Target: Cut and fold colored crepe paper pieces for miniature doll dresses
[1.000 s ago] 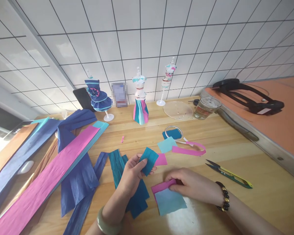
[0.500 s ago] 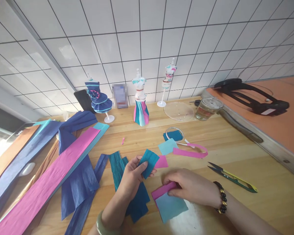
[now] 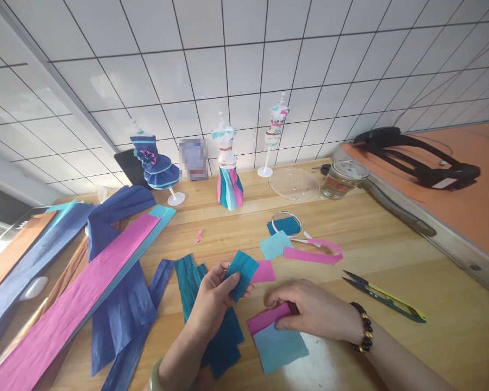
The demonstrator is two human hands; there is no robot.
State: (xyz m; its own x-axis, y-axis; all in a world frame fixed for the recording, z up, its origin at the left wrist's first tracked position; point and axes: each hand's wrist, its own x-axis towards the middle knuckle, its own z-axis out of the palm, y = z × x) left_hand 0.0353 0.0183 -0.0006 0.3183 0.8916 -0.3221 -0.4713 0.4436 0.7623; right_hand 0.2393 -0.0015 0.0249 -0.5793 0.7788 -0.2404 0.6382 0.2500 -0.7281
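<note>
My left hand holds a small teal crepe paper piece upright between thumb and fingers, above the wooden table. My right hand rests on a pink paper piece that overlaps a light blue paper square lying on the table. A smaller pink square lies just behind the teal piece. Teal crepe strips lie under my left wrist.
Long pink and dark blue crepe sheets cover the left side. Thread snips lie at right. Further back are a tape ring, loose paper bits, three dressed mini mannequins, a clear lid and a glass jar.
Both hands and the papers have kept their positions; the view has shifted slightly to the right, so everything appears a little further left.
</note>
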